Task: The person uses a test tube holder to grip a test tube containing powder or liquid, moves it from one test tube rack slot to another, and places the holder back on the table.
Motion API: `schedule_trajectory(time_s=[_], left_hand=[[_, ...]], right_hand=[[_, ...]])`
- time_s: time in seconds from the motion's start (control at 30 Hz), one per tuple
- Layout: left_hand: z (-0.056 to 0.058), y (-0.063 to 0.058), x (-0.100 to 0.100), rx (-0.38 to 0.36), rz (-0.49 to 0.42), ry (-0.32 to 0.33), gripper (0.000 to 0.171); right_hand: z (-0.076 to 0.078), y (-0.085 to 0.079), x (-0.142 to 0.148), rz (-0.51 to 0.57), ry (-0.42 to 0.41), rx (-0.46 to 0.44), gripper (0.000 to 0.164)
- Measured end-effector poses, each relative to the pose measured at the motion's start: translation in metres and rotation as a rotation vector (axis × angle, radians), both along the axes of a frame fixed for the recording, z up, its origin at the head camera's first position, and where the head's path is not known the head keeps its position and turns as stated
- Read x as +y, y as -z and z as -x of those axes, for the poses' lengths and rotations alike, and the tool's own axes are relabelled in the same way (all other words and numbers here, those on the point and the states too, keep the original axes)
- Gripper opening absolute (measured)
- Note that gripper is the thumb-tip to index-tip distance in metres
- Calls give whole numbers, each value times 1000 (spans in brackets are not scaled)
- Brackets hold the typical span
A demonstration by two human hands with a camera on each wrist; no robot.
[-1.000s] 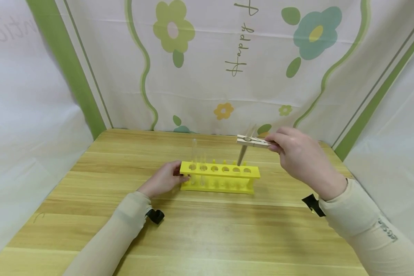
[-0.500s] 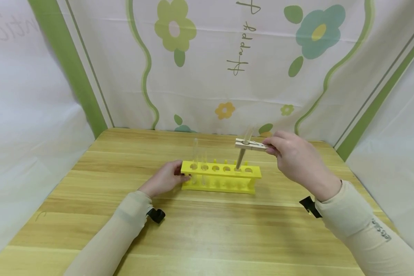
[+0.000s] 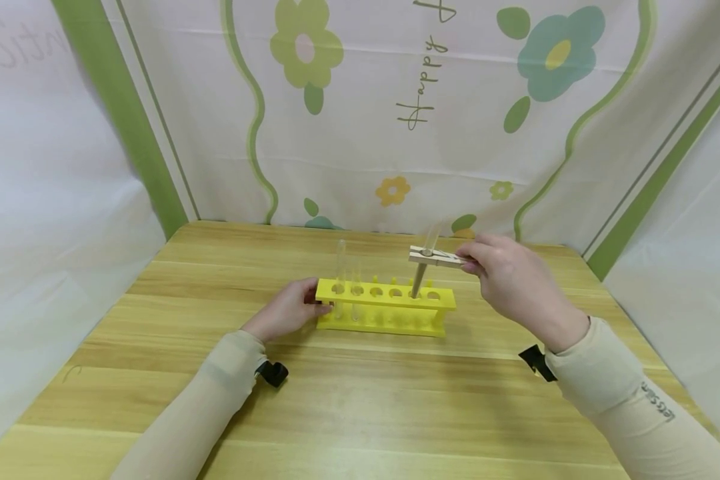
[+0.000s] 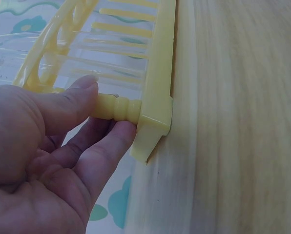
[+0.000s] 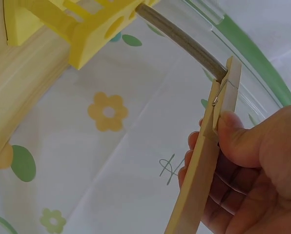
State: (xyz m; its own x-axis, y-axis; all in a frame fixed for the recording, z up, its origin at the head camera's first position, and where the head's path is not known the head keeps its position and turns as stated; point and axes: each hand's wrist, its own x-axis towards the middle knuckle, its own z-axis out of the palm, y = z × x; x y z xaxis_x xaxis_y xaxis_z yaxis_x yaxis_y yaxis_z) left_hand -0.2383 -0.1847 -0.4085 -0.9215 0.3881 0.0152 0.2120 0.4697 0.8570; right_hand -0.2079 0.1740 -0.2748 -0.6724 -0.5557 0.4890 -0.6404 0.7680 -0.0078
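My left hand [image 3: 285,310] grips the left end of a yellow test tube rack [image 3: 386,303]; in the left wrist view its thumb and fingers close round the end post [image 4: 117,108]. Two clear test tubes [image 3: 341,260] stand in the two leftmost holes. With my right hand [image 3: 519,287] I hold a wooden test tube clamp [image 3: 441,259], thumb pressed on its short arm near the spring. Its jaws grip a third test tube [image 3: 419,280], filled with grey-brown matter in its lower part. That tube leans slightly, its bottom in the second hole from the right.
The rack stands on a wood-grain table [image 3: 360,413]. Behind it hangs a white flowered cloth [image 3: 348,147], with more white cloth at both sides. Short yellow pegs [image 3: 375,280] show along the rack's back.
My right hand has moved down and slightly left with the clamp, bringing the filled tube's bottom from above the rack into a hole. My left hand keeps its grip on the rack.
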Motion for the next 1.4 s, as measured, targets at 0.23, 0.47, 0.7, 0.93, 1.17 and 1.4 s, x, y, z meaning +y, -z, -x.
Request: schedule_trajectory(time_s=[0.23,0.47,0.7,0.93,1.17,1.4], left_hand=[[1,0,0,1,8,-3,21],[2,1,-1,-5,5,-6,21],[2,2,-1,-6,7,-2,17],[2,1,-1,-10,13,-6,16],[2,0,0,-1,27,-12,19],[1,1,-1,4,35,-11,14]], right_hand=[[3,6,0,-4,6,-12,9],[3,11,0,2,5,-31,10],[2,15,0,-4,21,-45,10],[2,18,-1,-11,27,-57,10],[2,23,-1,1,19,-60,9],[5,28,-1,1,17,-72,9]])
